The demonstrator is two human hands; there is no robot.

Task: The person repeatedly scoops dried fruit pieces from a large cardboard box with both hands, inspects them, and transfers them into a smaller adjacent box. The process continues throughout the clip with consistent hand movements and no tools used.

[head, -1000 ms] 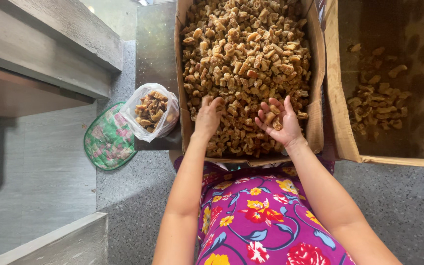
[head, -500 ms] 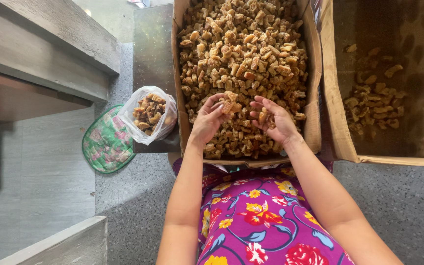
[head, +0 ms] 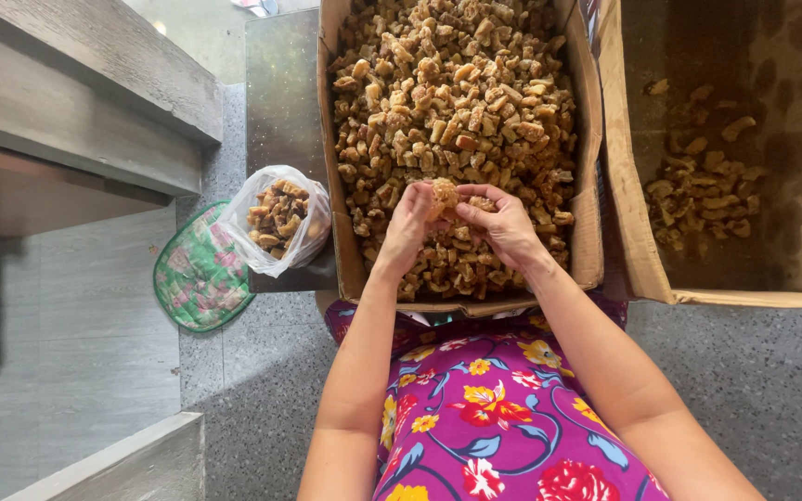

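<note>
Where both fingertips meet, brown chunk (head: 444, 195) between left hand (head: 407, 225) and right hand (head: 503, 225).

1. A clear plastic bag (head: 276, 219) of brown chunks sits left of the full carton, its mouth open.
2. A green flowered mat (head: 199, 275) lies on the floor, partly under the bag.
3. A second cardboard box (head: 642, 232) stands at right, nearly empty, with a few brown pieces (head: 698, 190) on its stained bottom.
4. Grey stone steps (head: 76, 111) run along the far left.
</note>
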